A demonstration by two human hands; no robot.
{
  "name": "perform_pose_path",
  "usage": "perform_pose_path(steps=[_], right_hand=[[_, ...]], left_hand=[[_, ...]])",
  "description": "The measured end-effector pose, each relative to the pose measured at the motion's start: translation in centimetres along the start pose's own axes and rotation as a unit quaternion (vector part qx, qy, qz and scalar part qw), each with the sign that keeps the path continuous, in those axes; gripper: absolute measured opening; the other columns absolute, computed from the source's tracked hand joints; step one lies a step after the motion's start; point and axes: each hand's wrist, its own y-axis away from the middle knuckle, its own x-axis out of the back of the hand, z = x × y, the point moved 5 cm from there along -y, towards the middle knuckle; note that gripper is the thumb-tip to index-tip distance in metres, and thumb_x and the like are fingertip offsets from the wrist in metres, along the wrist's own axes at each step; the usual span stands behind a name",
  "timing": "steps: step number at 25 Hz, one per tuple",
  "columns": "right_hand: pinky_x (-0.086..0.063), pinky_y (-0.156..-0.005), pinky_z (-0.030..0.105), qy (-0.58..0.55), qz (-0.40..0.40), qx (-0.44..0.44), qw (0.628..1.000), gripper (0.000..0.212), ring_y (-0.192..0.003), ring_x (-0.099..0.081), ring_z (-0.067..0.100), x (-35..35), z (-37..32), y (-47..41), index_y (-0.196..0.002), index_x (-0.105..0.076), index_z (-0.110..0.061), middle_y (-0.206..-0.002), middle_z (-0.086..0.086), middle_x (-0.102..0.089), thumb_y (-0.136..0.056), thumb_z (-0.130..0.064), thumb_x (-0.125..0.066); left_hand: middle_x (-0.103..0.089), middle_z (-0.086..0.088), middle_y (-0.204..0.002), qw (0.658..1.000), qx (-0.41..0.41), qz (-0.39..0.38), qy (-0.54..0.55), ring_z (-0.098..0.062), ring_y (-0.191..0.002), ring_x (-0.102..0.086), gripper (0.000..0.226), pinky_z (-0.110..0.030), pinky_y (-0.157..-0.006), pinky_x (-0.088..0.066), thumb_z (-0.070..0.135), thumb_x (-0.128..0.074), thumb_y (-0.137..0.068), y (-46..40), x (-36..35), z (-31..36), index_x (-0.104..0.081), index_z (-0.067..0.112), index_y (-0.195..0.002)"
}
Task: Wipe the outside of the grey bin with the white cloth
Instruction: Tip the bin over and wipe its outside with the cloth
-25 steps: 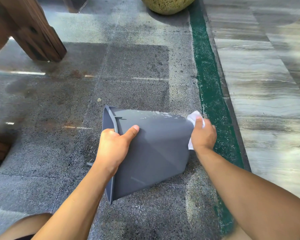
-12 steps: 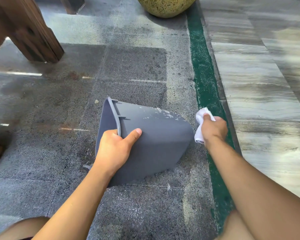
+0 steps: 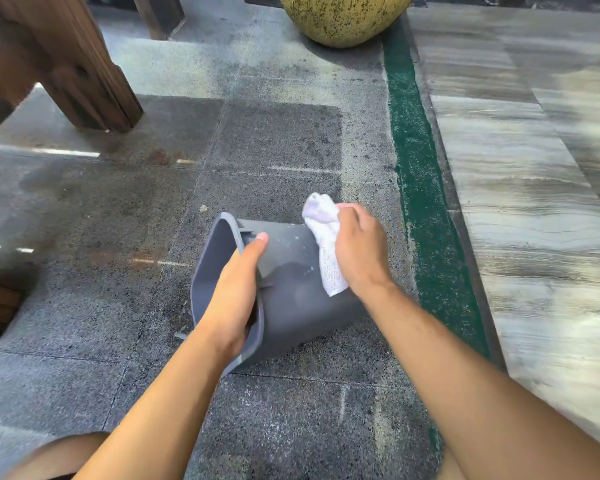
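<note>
Grey bin: the grey bin (image 3: pixel 291 292) lies tipped on its side on the speckled stone floor (image 3: pixel 118 220), its open mouth turned to the left, its base to the right; pale specks dot its upper wall
Left hand: the left hand (image 3: pixel 234 299) grips the bin's rim, thumb stretched along the outer wall, the other fingers curled over the edge into the mouth
Right hand: the right hand (image 3: pixel 359 249) holds the white cloth, fingers curled round it, knuckles up
White cloth: the white cloth (image 3: pixel 326 247) is bunched in the right hand and laid against the upper outside wall of the bin near the base end; one end sticks up past the bin's far edge, the other hangs down over the wall
Floor: dark grey tiles under the bin; a green strip (image 3: pixel 420 188) runs along the right, with pale streaked paving (image 3: pixel 534 202) beyond it
Surroundings: a wooden leg (image 3: pixel 84 74) stands at the upper left; a yellow speckled pot (image 3: pixel 343 19) sits at the top, well apart from the bin
Person: bare knees show at the bottom edge
</note>
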Motion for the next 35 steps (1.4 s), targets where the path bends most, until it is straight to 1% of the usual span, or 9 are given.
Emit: perform_pose_path(steps=[5, 9, 13, 16, 21, 25, 30, 32, 35], right_hand=[[-0.047, -0.085, 0.031, 0.088, -0.017, 0.152, 0.984, 0.024, -0.092, -0.062, 0.016, -3.1, -3.4, 3.6, -0.111, -0.074, -0.022, -0.103, 0.000, -0.065, -0.090, -0.029, -0.066], [-0.051, -0.085, 0.034, 0.095, -0.069, 0.219, 0.969, 0.021, -0.090, -0.066, 0.020, -5.2, -4.6, 5.5, -0.096, -0.079, -0.022, -0.095, 0.001, -0.068, -0.090, -0.037, -0.066], [-0.051, -0.078, 0.035, 0.077, -0.121, 0.155, 0.978, 0.027, -0.079, -0.064, 0.016, -5.3, -4.1, 4.1, -0.080, -0.076, -0.012, -0.079, -0.001, -0.066, -0.094, -0.029, -0.061], [-0.055, -0.081, 0.031, 0.017, -0.137, 0.041, 0.990, 0.015, -0.083, -0.068, 0.009, -4.6, -3.0, 2.5, -0.093, -0.071, -0.025, -0.086, -0.009, -0.072, -0.095, -0.023, -0.056], [-0.051, -0.058, 0.021, -0.124, -0.177, -0.127, 0.968, 0.023, -0.072, -0.064, 0.015, -3.2, -1.7, 1.8, -0.113, -0.067, 0.002, -0.092, 0.014, -0.070, -0.090, 0.004, -0.068], [-0.062, -0.072, 0.036, -0.011, -0.163, -0.077, 0.984, 0.022, -0.074, -0.074, 0.022, -3.6, -1.1, 1.7, -0.098, -0.073, -0.013, -0.084, 0.006, -0.075, -0.083, -0.026, -0.082], [-0.044, -0.052, 0.031, 0.189, -0.155, -0.038, 0.969, 0.060, -0.048, -0.059, 0.026, -4.0, -1.8, 2.5, -0.050, -0.062, -0.018, -0.045, -0.001, -0.057, -0.081, -0.070, -0.065], [-0.039, -0.059, 0.032, 0.209, -0.122, -0.018, 0.970, 0.060, -0.064, -0.059, 0.030, -4.2, -2.5, 2.6, -0.060, -0.057, -0.014, -0.057, 0.002, -0.058, -0.086, -0.068, -0.060], [-0.041, -0.075, 0.035, 0.175, -0.118, -0.023, 0.977, 0.045, -0.103, -0.063, 0.033, -4.9, -3.5, 3.2, -0.110, -0.054, -0.012, -0.108, 0.012, -0.070, -0.094, -0.055, -0.055]], left_hand=[[-0.079, -0.014, -0.117, 0.997, -0.003, 0.004, 0.078, -0.028, -0.107, -0.076, 0.056, -0.040, -0.093, -0.060, 0.055, -0.041, -0.104, -0.1, -0.1, 0.5, -0.074, 0.014, -0.124], [-0.080, -0.013, -0.110, 0.996, -0.048, 0.039, 0.067, -0.025, -0.107, -0.074, 0.057, -0.037, -0.092, -0.056, 0.055, -0.039, -0.105, -0.7, 0.4, 0.3, -0.076, 0.012, -0.111], [-0.082, -0.009, -0.108, 0.995, -0.025, 0.072, 0.059, -0.023, -0.105, -0.076, 0.063, -0.044, -0.105, -0.054, 0.061, -0.037, -0.103, -0.7, 0.9, 0.0, -0.077, 0.015, -0.115], [-0.081, -0.006, -0.113, 0.996, -0.008, 0.067, 0.062, -0.024, -0.109, -0.075, 0.067, -0.045, -0.112, -0.048, 0.066, -0.034, -0.102, -0.7, 0.7, -0.2, -0.076, 0.019, -0.121], [-0.082, -0.005, -0.110, 0.995, 0.006, 0.077, 0.057, -0.025, -0.106, -0.076, 0.067, -0.047, -0.110, -0.049, 0.070, -0.036, -0.099, -0.9, 0.8, -0.2, -0.078, 0.021, -0.117], [-0.082, -0.003, -0.110, 0.995, 0.005, 0.082, 0.048, -0.024, -0.107, -0.076, 0.067, -0.046, -0.110, -0.049, 0.070, -0.036, -0.098, -0.9, 0.8, -0.3, -0.077, 0.021, -0.119], [-0.082, -0.005, -0.110, 0.995, 0.008, 0.095, 0.041, -0.026, -0.106, -0.076, 0.075, -0.048, -0.110, -0.049, 0.077, -0.036, -0.090, -1.4, 1.1, -0.8, -0.079, 0.021, -0.117], [-0.083, -0.004, -0.105, 0.994, 0.014, 0.106, 0.039, -0.026, -0.102, -0.077, 0.077, -0.048, -0.107, -0.052, 0.081, -0.034, -0.088, -1.4, 1.2, -1.1, -0.082, 0.025, -0.109], [-0.083, -0.006, -0.100, 0.992, 0.001, 0.119, 0.029, -0.028, -0.100, -0.077, 0.070, -0.050, -0.105, -0.053, 0.076, -0.035, -0.093, -1.3, 0.9, -1.0, -0.085, 0.027, -0.093]])
